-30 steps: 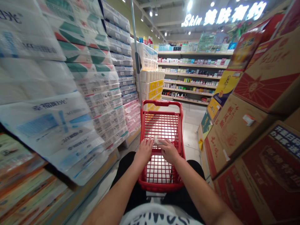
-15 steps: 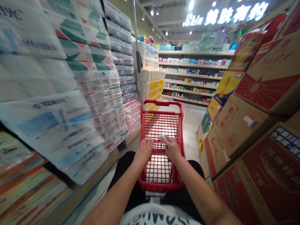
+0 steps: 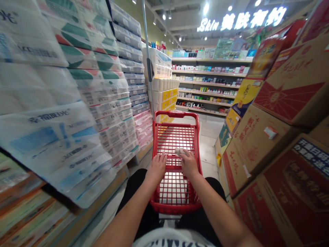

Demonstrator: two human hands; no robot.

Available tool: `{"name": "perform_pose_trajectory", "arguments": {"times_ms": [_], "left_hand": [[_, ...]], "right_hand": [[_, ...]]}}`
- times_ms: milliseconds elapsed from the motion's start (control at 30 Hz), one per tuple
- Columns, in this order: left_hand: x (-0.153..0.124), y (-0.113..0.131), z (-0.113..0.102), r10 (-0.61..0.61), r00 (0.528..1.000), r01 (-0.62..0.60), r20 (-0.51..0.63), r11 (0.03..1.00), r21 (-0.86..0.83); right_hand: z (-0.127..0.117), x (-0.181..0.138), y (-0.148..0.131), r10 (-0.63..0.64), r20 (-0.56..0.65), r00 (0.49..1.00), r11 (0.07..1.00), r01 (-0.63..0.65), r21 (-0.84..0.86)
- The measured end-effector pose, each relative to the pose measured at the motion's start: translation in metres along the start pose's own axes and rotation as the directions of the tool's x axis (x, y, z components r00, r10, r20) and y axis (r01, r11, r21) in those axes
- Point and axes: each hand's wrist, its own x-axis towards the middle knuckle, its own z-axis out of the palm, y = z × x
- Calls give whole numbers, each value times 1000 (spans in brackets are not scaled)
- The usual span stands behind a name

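Note:
A red plastic shopping basket [image 3: 175, 167] with grid walls and a raised handle frame stands between my knees. My left hand [image 3: 157, 167] lies on its left side, fingers stretched forward over the grid and holding nothing. On the right side of the basket, my right hand [image 3: 189, 164] has its fingers curled round a small crumpled white wad [image 3: 179, 151], perhaps a tissue or cloth. Part of the wad is hidden under the fingers. Through the grid I see the pale floor, and the basket's wheels are not clearly visible.
Wrapped paper packs [image 3: 56, 137] are stacked high on my left, close to the aisle. Cardboard cartons [image 3: 267, 127] rise on the right. A metal pole [image 3: 148, 41] stands beyond the basket at left. Shelves of small goods [image 3: 210, 77] cross the far end of the tiled aisle [image 3: 208, 133].
The whole view has shifted slightly, with the shelves and sign now a little further left and higher. Both hands keep the same places on the basket, and the right still holds the white wad.

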Motion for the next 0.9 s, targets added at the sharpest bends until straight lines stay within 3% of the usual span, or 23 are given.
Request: {"name": "perform_pose_trajectory", "arguments": {"times_ms": [67,200,367,500,667,833,900], "left_hand": [[0,0,0,5,1000,-5,0,1000,5],[0,-1,-2,6,1000,-5,-19,999,39],[0,-1,-3,14,1000,-13,-20,997,73],[-1,-2,0,18,999,-16,-33,998,58],[-1,-3,4,18,999,-16,-27,997,71],[-1,-4,7,3,999,1,-42,996,84],[-1,-4,8,11,999,-8,-43,997,75]], "right_hand": [[0,0,0,-5,8,1000,1000,5,11],[1,1,0,-145,94,985,987,138,78],[1,1,-1,53,-9,999,998,-53,22],[1,-1,-2,-86,70,994,995,81,64],[3,1,2,64,-80,995,998,-63,19],[3,1,5,-67,37,997,996,64,69],[3,2,5,-8,-8,1000,999,8,38]]}}
